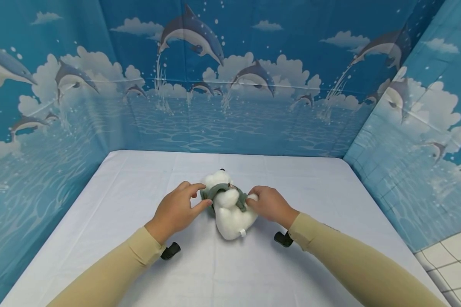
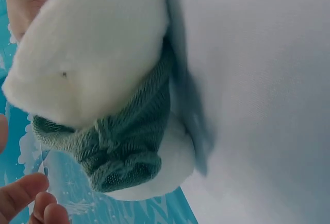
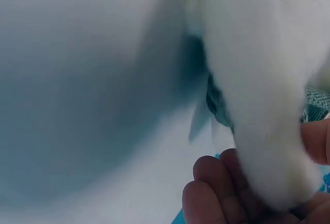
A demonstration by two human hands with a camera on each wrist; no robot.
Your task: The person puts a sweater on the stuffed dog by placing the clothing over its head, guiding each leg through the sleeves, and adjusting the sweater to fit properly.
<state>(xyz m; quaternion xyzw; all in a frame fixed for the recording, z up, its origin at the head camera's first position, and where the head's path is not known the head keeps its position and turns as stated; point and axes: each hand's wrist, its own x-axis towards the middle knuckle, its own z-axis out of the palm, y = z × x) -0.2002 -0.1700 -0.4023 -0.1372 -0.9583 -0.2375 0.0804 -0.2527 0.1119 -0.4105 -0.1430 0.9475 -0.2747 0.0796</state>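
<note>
A white plush toy [image 1: 230, 224] wearing a green knitted vest [image 1: 218, 189] lies on the white table, its black-nosed head pointing away from me. My right hand [image 1: 272, 204] grips one of its limbs; in the right wrist view that limb [image 3: 268, 136] runs between the thumb and the curled fingers [image 3: 211, 183]. On the other side, my left hand [image 1: 176, 212] hovers beside the vest with thumb and forefinger spread apart. The left wrist view shows those fingers [image 2: 23, 195] near the vest's edge with nothing between them. A small white tag [image 1: 243, 233] sticks out low on the toy.
The white cloth-covered table [image 1: 169, 170] is bounded by a blue dolphin-print curtain [image 1: 230, 128] at the back and both sides. White tiles [image 1: 455, 273] show at the lower right. A black wrist-worn device [image 1: 170, 251] sits under each forearm.
</note>
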